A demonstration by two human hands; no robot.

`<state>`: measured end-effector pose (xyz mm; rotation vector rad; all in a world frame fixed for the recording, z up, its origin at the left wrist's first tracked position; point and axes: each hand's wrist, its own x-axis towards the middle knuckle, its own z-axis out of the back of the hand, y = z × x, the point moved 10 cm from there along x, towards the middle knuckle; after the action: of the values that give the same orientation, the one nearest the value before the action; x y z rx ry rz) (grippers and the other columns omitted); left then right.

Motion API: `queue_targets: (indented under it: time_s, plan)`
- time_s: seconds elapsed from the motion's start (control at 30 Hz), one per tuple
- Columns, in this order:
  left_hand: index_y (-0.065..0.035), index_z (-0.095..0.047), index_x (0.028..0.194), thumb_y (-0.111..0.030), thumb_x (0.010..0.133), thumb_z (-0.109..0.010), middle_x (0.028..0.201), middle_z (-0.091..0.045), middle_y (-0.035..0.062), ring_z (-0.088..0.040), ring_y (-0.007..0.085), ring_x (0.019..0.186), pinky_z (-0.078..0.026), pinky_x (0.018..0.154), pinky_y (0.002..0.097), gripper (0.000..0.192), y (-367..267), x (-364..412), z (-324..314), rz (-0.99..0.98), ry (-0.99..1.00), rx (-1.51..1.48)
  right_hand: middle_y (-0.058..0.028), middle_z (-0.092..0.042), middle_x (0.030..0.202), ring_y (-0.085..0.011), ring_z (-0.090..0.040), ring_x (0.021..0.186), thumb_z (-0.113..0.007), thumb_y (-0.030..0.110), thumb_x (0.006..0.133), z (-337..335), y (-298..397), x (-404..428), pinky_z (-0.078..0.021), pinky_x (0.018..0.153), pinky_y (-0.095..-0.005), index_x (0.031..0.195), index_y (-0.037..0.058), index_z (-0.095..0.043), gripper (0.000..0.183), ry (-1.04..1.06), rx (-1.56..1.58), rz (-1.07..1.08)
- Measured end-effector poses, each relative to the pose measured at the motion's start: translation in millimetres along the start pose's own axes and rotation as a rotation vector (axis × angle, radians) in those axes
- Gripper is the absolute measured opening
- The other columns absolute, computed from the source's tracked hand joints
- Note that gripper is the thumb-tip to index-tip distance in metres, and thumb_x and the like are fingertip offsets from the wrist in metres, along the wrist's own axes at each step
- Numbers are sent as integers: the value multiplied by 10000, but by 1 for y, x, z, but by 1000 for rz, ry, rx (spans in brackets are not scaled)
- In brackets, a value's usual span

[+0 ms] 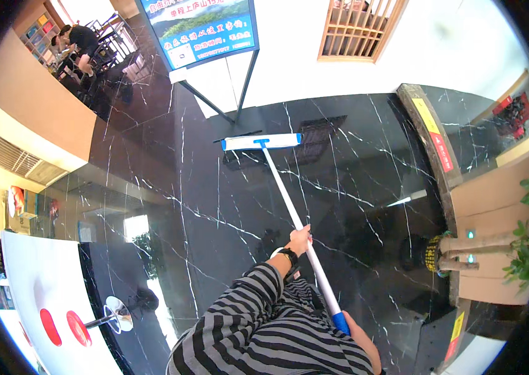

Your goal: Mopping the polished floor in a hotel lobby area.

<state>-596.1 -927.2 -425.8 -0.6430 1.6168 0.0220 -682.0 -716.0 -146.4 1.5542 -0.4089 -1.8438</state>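
Observation:
A flat mop with a wide white head, edged in blue, lies on the glossy black floor ahead of me. Its long white pole runs back toward my body. Partway along this pole, my left hand is wrapped around it, a dark watch on the wrist. My right hand holds the blue grip at the near end; most of its fingers are hidden behind the pole and my striped sleeve. Just beyond the mop head stand the dark legs of a sign stand.
White-veined dark tiles reflect light. At left, a red-seated stool stands by a white counter. A stone-edged step with warning strips and a potted plant are at right. People sit at a far-left table.

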Motion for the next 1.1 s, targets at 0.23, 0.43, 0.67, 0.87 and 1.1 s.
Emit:
queue_targets:
  time_s: [0.23, 0.43, 0.67, 0.87, 1.1]
  plan:
    - [-24, -367, 724, -80, 674, -572, 487, -419, 77, -431, 180, 359, -357, 324, 310, 218, -28, 5, -18, -34, 115, 55, -85, -488, 637, -115, -477, 412, -607, 80, 615, 10, 33, 10, -397, 394, -240, 1258, 138, -221, 752, 31, -44, -33]
    - [-37, -391, 674, -70, 667, -577, 508, -428, 81, -433, 187, 373, -367, 342, 326, 188, -52, 14, -4, -34, 136, -50, -87, -485, 646, -128, -476, 416, -609, 57, 604, 7, 49, 23, -396, 385, -256, 1257, 124, -220, 762, 99, -84, -167]
    - [-38, -343, 756, -64, 656, -594, 508, -421, 76, -426, 197, 358, -352, 319, 341, 271, -68, 23, 34, -31, 155, -89, -127, -515, 796, -173, -518, 538, -599, 66, 630, -17, 58, 30, -427, 505, -261, 1260, 82, -194, 749, 195, -193, -152]
    - [-24, -431, 649, -64, 690, -567, 503, -419, 64, -431, 178, 380, -357, 325, 297, 148, -76, 26, 87, -139, 61, -118, -219, -533, 823, -279, -553, 668, -591, 181, 635, -48, 51, 41, -426, 630, -322, 1261, 117, -173, 755, 220, -319, 2]
    - [13, -372, 651, -64, 679, -560, 469, -419, 70, -437, 169, 353, -368, 307, 284, 205, -69, -1, 134, -267, -3, 42, -269, -529, 852, -391, -532, 793, -568, 232, 669, -90, 16, 11, -417, 689, -380, 1267, 121, -143, 742, 214, -275, -22]
